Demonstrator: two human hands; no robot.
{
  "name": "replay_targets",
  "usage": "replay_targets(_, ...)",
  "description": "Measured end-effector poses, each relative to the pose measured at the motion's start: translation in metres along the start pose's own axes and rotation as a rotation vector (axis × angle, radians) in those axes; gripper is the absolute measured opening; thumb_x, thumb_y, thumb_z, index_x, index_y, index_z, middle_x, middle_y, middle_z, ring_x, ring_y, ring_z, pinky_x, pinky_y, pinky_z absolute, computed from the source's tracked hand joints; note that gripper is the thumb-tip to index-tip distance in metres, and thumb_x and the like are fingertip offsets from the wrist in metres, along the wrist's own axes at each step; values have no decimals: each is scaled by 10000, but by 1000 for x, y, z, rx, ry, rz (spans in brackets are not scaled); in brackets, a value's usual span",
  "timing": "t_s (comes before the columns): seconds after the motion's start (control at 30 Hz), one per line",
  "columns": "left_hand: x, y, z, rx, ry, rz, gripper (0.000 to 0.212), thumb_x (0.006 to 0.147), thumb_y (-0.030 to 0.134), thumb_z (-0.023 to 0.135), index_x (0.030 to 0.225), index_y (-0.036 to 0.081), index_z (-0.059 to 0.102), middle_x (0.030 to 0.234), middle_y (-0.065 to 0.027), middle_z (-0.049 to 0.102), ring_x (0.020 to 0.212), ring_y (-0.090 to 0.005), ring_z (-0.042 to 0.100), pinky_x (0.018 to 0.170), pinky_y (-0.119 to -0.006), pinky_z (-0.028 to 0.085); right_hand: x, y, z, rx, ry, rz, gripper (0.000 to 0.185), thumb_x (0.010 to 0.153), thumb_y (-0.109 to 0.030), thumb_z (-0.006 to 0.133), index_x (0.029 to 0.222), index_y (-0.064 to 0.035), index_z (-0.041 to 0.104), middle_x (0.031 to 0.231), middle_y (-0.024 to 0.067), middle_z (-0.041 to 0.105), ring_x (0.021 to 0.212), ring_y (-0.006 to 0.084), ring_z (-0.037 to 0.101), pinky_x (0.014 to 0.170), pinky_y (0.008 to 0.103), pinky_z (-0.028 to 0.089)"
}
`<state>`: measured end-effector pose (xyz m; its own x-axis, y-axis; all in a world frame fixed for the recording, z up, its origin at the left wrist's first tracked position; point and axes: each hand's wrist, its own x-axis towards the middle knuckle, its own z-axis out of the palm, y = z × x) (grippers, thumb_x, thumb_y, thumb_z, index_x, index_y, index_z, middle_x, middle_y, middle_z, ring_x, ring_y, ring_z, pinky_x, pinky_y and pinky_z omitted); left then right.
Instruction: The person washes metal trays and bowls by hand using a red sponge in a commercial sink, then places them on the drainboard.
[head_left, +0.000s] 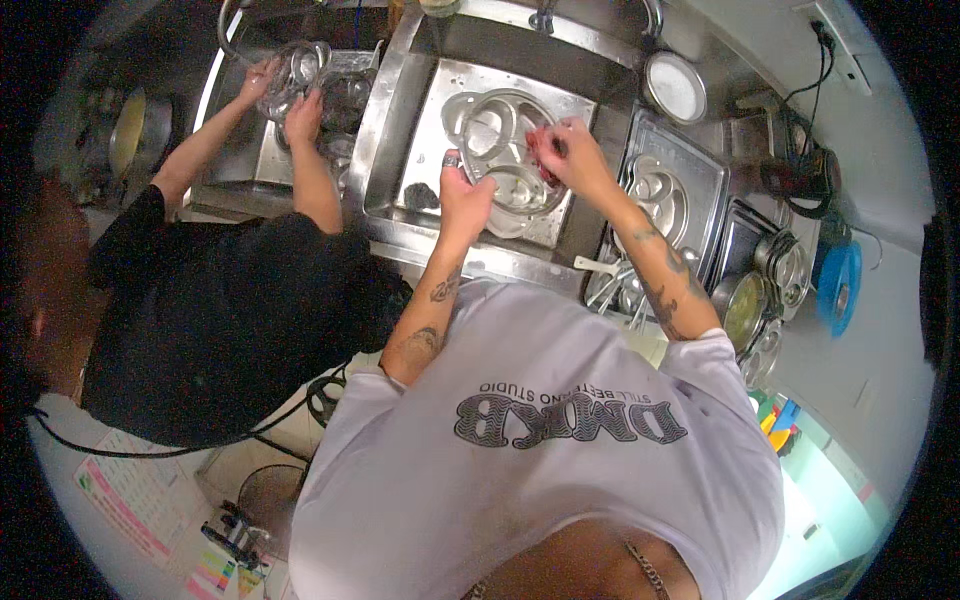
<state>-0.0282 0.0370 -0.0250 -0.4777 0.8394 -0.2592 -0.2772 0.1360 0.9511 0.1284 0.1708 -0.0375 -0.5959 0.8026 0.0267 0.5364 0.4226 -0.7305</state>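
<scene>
Over a stainless steel sink (577, 240), my left hand (466, 196) grips the near left rim of a round, divided metal plate (491, 131), thumb on top. The plate is tilted, and small bits of residue lie in its near compartment. More round metal ware shows from under it, partly hidden. My right hand (566, 154) holds a red scrubbing pad (541, 161) against the plate's right side. A dark scouring pad or similar lump (421, 196) lies on the sink floor to the left of my left hand.
At left, a co-worker in black (225, 315) handles metal ware in a neighbouring sink (277, 180). To the right stand a metal tray (701, 165) with a divided plate (660, 199), a round bowl (675, 86), stacked dishes (791, 274) and utensils with a white handle (598, 264).
</scene>
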Motion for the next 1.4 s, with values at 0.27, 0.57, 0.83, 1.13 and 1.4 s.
replay_targets(0.27, 1, -4, -9, -120, 64, 8, 441, 756, -119, 499, 1179, -10, 440, 1024, -115, 620, 919, -169, 603, 806, -273, 484, -13, -19, -10, -243, -148, 3, 244, 859, -291, 588, 946, -65, 620, 1010, 186, 584, 888, 372, 613, 784, 431, 503)
replay_targets(0.57, -15, 20, -13, -202, -21, -417, 460, 745, 88, 659, 1157, -34, 496, 1001, -122, 623, 869, -219, 633, 792, -337, 540, -14, -14, 0, -100, 144, -18, 264, 902, -276, 544, 995, -30, 566, 969, 201, 607, 894, 396, 595, 779, 458, 474)
replay_targets(0.83, 20, -112, 6, 505, -65, -68, 367, 883, 283, 478, 1060, -33, 535, 1030, -226, 598, 1011, -306, 564, 917, -418, 431, -21, -29, -9, -125, 322, -67, 156, 903, -140, 560, 983, -16, 610, 1015, 186, 598, 967, 364, 551, 880, 417, 432)
replay_targets(1.13, -13, -25, 24, 421, -41, -128, 422, 871, 183, 479, 1214, -62, 479, 1060, -285, 609, 1038, -404, 593, 886, -447, 446, -31, -33, 28, 366, -102, 13, 164, 902, -109, 585, 997, 7, 650, 1003, 132, 677, 920, 232, 634, 845, 328, 482)
replay_targets(1.4, -8, -31, 5, 396, -106, -86, 403, 773, 79, 546, 1163, -25, 530, 935, -163, 647, 819, -257, 631, 725, -385, 499, -32, -28, 10, -39, -160, -331, 298, 940, -236, 496, 1092, -17, 630, 1107, 200, 628, 1047, 361, 582, 925, 429, 452)
